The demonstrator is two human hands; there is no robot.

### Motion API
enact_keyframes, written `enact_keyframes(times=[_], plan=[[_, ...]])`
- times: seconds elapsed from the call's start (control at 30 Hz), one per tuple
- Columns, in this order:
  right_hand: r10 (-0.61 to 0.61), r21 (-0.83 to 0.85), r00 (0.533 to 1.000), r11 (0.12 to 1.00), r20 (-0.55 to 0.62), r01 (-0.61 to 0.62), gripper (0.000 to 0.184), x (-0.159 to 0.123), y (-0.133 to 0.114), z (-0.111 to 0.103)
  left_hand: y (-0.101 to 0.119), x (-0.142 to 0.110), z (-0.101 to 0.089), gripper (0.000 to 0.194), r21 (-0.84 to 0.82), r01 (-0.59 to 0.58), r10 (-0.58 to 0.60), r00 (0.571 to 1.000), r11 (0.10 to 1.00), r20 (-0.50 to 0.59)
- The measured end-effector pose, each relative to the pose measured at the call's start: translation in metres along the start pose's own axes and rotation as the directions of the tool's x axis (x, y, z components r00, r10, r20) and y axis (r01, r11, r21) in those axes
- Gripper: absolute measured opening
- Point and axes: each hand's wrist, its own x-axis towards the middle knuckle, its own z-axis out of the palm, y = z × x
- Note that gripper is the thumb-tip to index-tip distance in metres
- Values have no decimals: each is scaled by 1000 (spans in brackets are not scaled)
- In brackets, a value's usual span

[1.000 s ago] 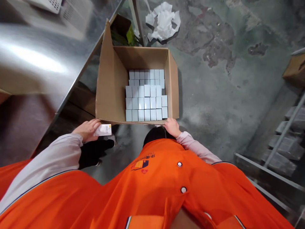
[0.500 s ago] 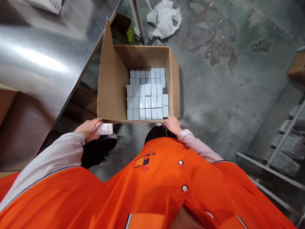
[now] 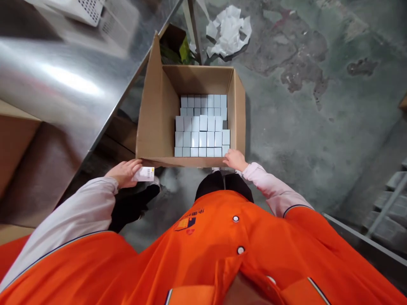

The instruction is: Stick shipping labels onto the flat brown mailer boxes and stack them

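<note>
An open cardboard box point(image 3: 149, 110) stands in front of me, and rows of small white boxes point(image 3: 202, 139) cover its bottom. Among these rows a dark gap shows near the right wall. My left hand point(image 3: 124, 173) is at the carton's near left corner, its fingers closed on a small white box with a printed label point(image 3: 146, 174). That hand's fingertips touch the carton's edge. At the near right corner, my right hand point(image 3: 235, 160) has its fingers closed over the carton's near rim.
A metal table point(image 3: 76, 59) lies to the left, bearing a white perforated basket point(image 3: 85, 10) and a cardboard carton point(image 3: 17, 140). Crumpled white wrapping point(image 3: 229, 31) is on the floor beyond the box. Wrapped stacks point(image 3: 386, 220) stand behind a metal rail point(image 3: 365, 237) at right.
The carton and surroundings have shifted right in view. The carton's near wall leans slightly differently, showing more of its inner face. My right fingers reach further over the rim; my left keeps the labelled box.
</note>
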Motion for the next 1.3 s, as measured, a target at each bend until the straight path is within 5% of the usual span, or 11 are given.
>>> enact_keyframes(times=[1.3], plan=[[-59, -28, 998, 998, -16, 58, 33, 11, 6, -2, 2, 6, 13, 66, 21, 3, -3, 999, 1000, -41]])
